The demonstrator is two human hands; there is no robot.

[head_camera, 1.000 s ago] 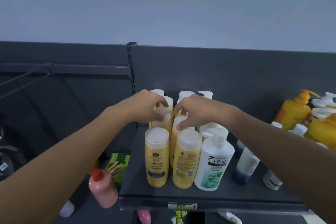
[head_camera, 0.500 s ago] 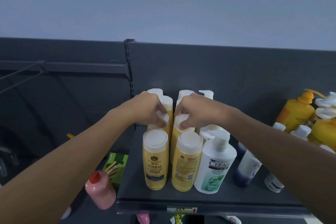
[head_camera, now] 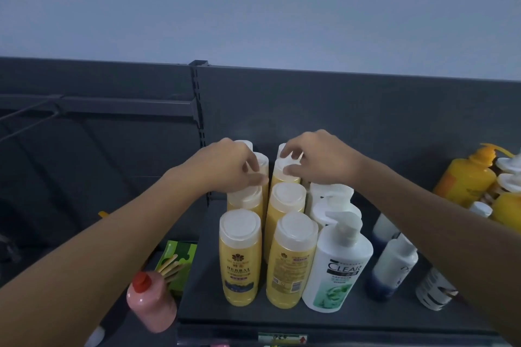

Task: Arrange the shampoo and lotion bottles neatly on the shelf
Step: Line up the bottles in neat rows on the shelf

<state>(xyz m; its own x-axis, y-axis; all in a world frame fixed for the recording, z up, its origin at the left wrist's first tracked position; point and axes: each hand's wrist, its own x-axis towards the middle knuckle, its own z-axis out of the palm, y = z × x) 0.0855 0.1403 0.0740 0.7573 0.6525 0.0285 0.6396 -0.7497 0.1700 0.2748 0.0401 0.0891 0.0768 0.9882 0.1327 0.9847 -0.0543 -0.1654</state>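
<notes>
Two rows of yellow white-capped bottles stand on the dark shelf (head_camera: 352,315), running front to back; the front pair are the left bottle (head_camera: 240,259) and the right bottle (head_camera: 291,262). A white CLEAR pump bottle (head_camera: 337,265) stands to their right, with more white pump bottles behind it. My left hand (head_camera: 228,167) pinches the cap of a yellow bottle far back in the left row. My right hand (head_camera: 318,162) grips the cap of a yellow bottle far back in the right row. The bodies of those rear bottles are hidden.
White-and-blue bottles (head_camera: 393,267) stand under my right forearm, and orange pump bottles (head_camera: 465,177) at the far right. A pink bottle with a red cap (head_camera: 150,308) and a green box (head_camera: 177,259) sit below left of the shelf. The back panel rises behind.
Both hands have moved from the second bottles in the rows to bottles further back. The view has shifted slightly downward.
</notes>
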